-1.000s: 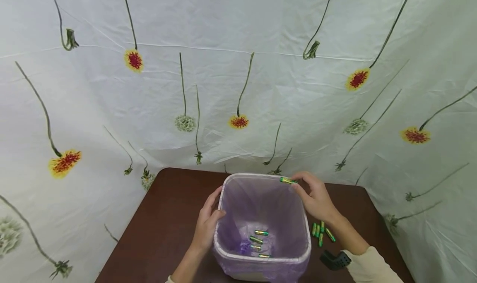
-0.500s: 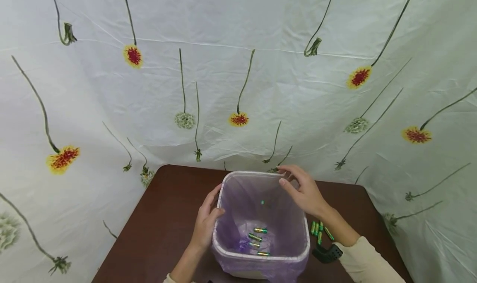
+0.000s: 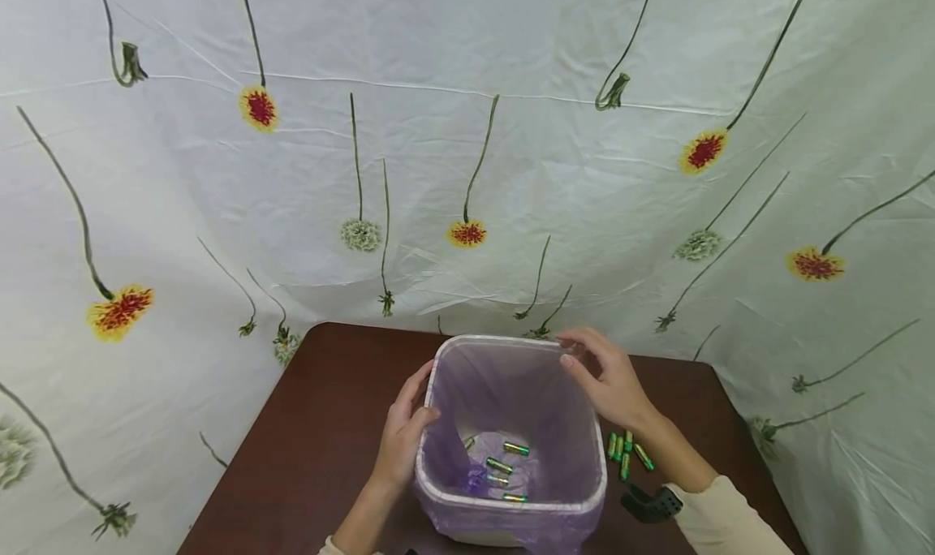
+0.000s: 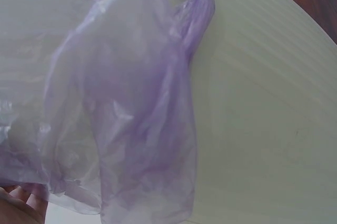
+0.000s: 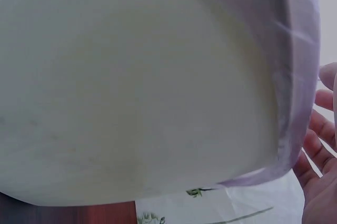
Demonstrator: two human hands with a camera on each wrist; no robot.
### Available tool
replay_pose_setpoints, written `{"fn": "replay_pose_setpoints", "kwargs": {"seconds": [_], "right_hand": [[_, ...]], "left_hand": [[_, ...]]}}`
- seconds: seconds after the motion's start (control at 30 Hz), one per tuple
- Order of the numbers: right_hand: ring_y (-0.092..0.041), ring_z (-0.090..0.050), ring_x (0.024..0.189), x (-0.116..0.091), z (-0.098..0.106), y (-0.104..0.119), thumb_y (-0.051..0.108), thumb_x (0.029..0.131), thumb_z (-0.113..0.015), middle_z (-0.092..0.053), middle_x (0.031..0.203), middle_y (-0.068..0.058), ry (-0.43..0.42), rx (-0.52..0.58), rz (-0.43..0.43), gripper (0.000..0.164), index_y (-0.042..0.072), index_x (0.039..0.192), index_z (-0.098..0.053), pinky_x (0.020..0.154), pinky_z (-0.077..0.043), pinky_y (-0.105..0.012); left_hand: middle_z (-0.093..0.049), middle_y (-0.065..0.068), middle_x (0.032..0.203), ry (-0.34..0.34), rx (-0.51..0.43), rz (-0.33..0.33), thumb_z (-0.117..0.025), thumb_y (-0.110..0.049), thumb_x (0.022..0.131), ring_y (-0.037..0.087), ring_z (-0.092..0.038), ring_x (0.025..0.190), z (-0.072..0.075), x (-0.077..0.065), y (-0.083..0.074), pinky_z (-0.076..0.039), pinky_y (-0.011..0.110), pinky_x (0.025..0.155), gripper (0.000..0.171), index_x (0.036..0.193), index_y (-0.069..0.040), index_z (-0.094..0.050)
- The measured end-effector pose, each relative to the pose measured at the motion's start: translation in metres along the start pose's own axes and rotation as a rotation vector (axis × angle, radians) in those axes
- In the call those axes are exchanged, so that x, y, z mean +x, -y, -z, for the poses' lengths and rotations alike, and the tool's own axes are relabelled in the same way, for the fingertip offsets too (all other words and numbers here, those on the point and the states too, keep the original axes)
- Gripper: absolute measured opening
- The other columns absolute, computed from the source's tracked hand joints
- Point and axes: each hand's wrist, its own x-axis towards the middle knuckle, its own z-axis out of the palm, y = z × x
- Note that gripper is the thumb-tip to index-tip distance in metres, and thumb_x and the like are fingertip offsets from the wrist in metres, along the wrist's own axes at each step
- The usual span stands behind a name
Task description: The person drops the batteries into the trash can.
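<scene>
A wastebasket (image 3: 536, 507) with a purple bin liner (image 3: 544, 531) over its rim stands on the table. My left hand (image 3: 403, 433) grips its left rim, thumb over the edge and fingers outside; the left wrist view shows its fingers (image 4: 23, 203) low beside the liner. Several green-and-gold batteries (image 3: 500, 465) lie on the lined bottom, one (image 3: 469, 443) against the left inner wall. At the far right corner of the rim is my right hand (image 3: 612, 386), fingers apart and holding nothing. In the right wrist view its fingers (image 5: 318, 153) are loosely bent beside the liner-covered rim.
Several more batteries (image 3: 626, 451) lie in a group on the dark brown table (image 3: 336, 409), right of the wastebasket and under the right forearm. A black strap (image 3: 650, 504) is at the right wrist. A flower-printed white cloth (image 3: 467, 165) hangs behind and at both sides.
My right hand let go of a battery over the far right rim; it dropped into the wastebasket and lies by the left inner wall. The left hand kept its grip.
</scene>
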Motion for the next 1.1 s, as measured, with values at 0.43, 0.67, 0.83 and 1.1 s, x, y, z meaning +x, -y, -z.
{"fn": "replay_pose_setpoints", "kwargs": {"seconds": [0.43,0.67,0.83,1.1], "right_hand": [[-0.015,-0.061,0.093,-0.015,0.015,-0.009,-0.001,0.097,-0.067,-0.07,0.11,-0.006,-0.038,-0.103,-0.084,0.031,0.006,0.127,-0.069,0.077,-0.051,-0.037],[-0.016,-0.063,0.094,-0.024,0.024,-0.017,-0.001,0.095,-0.068,-0.07,0.11,-0.007,-0.066,-0.132,-0.138,0.031,0.003,0.125,-0.068,0.077,-0.052,-0.036],[-0.015,-0.063,0.093,-0.037,0.028,-0.027,-0.001,0.095,-0.069,-0.07,0.107,-0.006,-0.096,-0.159,-0.168,0.029,0.003,0.123,-0.069,0.076,-0.052,-0.032],[-0.011,-0.062,0.09,-0.055,0.035,-0.047,-0.003,0.094,-0.07,-0.069,0.103,-0.007,-0.164,-0.206,-0.192,0.028,0.003,0.122,-0.07,0.072,-0.049,-0.025]], "left_hand": [[-0.042,0.023,0.156,0.016,-0.017,-0.001,-0.048,0.01,0.086,0.033,-0.046,0.136,0.001,-0.001,-0.001,-0.043,0.021,0.101,0.069,0.155,0.004,-0.041],[-0.042,0.022,0.156,0.018,-0.027,0.003,-0.048,0.01,0.087,0.032,-0.047,0.135,0.0,-0.001,0.0,-0.045,0.022,0.1,0.069,0.155,0.003,-0.041],[-0.042,0.022,0.156,0.018,-0.03,0.008,-0.048,0.01,0.087,0.027,-0.048,0.134,0.001,-0.001,0.001,-0.045,0.022,0.1,0.069,0.155,0.003,-0.04],[-0.042,0.022,0.156,0.018,-0.042,0.006,-0.048,0.011,0.086,0.024,-0.05,0.131,0.0,0.0,0.002,-0.046,0.023,0.099,0.07,0.155,0.003,-0.04]]}}
